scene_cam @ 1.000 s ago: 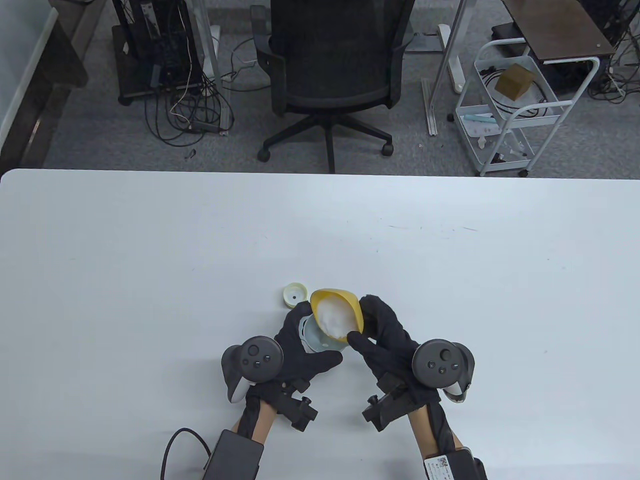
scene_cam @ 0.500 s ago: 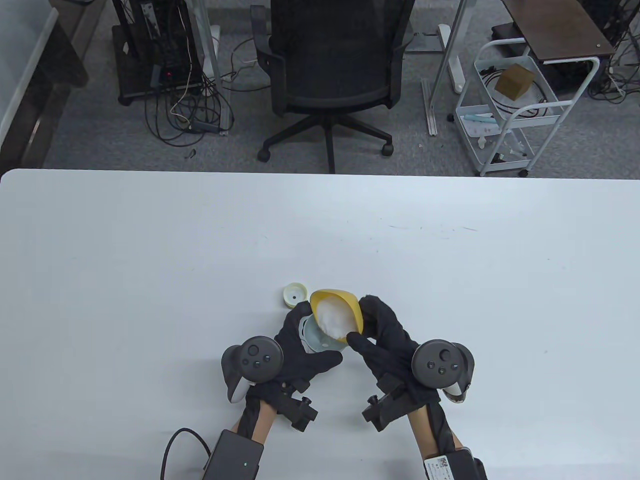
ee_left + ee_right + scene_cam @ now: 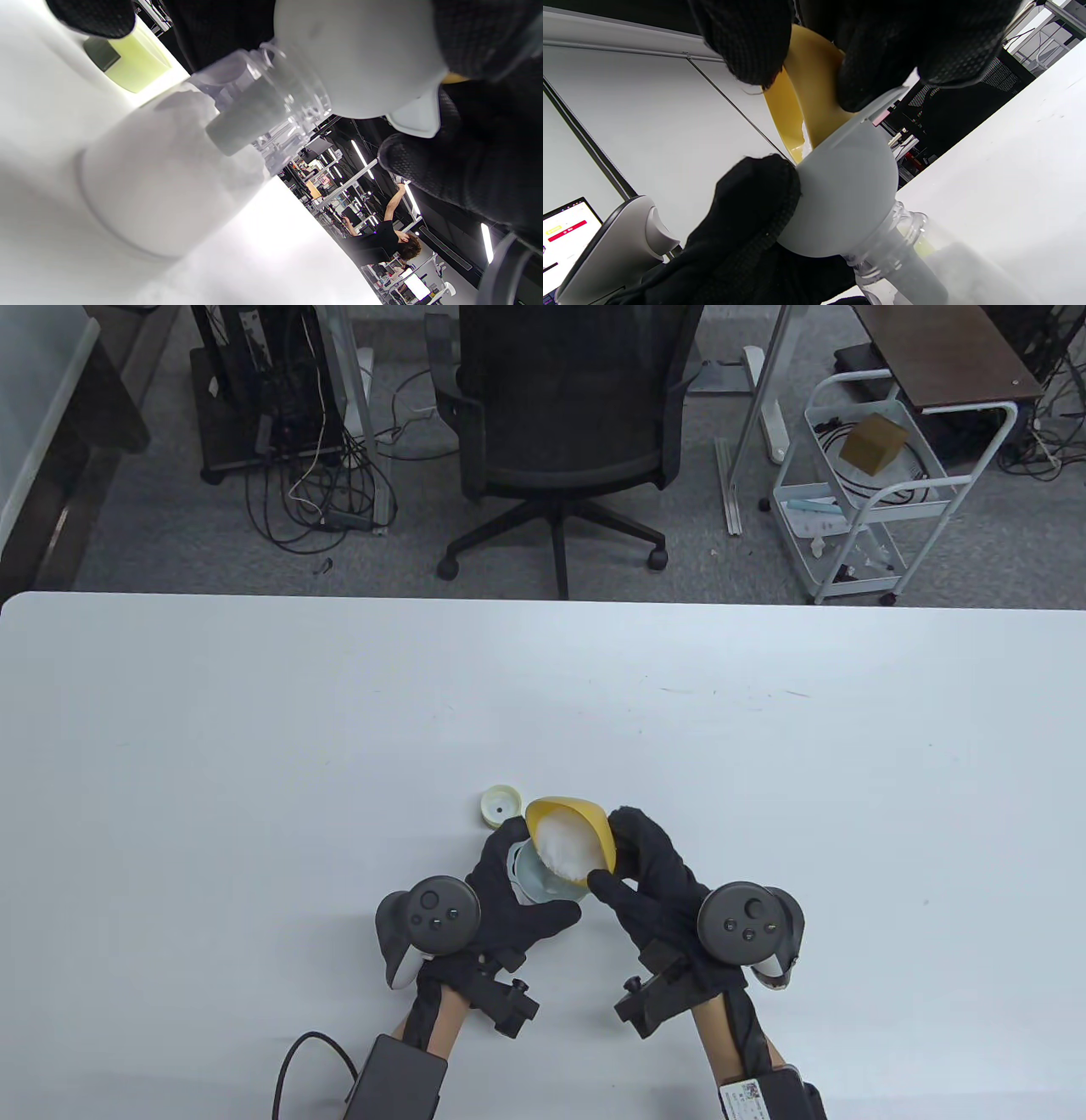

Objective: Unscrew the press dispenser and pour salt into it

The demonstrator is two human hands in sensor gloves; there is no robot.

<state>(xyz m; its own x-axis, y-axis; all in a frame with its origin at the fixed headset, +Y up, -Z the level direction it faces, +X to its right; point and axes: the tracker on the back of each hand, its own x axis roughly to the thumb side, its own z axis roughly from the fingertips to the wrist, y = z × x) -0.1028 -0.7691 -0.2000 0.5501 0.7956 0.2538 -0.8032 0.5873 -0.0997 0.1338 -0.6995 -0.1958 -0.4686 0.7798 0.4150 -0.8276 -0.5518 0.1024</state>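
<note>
A yellow bowl (image 3: 594, 819) heaped with white salt (image 3: 567, 841) is tipped leftward over a pale funnel (image 3: 533, 881). My right hand (image 3: 615, 851) pinches the bowl's rim between thumb and fingers. My left hand (image 3: 536, 874) curls round the funnel (image 3: 360, 55), whose spout sits in the neck of the clear dispenser bottle (image 3: 169, 182). White salt fills the bottle's lower part. In the right wrist view the bowl (image 3: 806, 93) leans on the funnel (image 3: 848, 190) above the bottle neck (image 3: 895, 254). The yellow-green screw cap (image 3: 501, 804) lies on the table just behind.
The white table (image 3: 254, 780) stretches wide on both sides and behind the hands. A black office chair (image 3: 560, 432) and a white wire cart (image 3: 865, 492) stand beyond the far edge. A black box with a cable (image 3: 390, 1077) lies near my left forearm.
</note>
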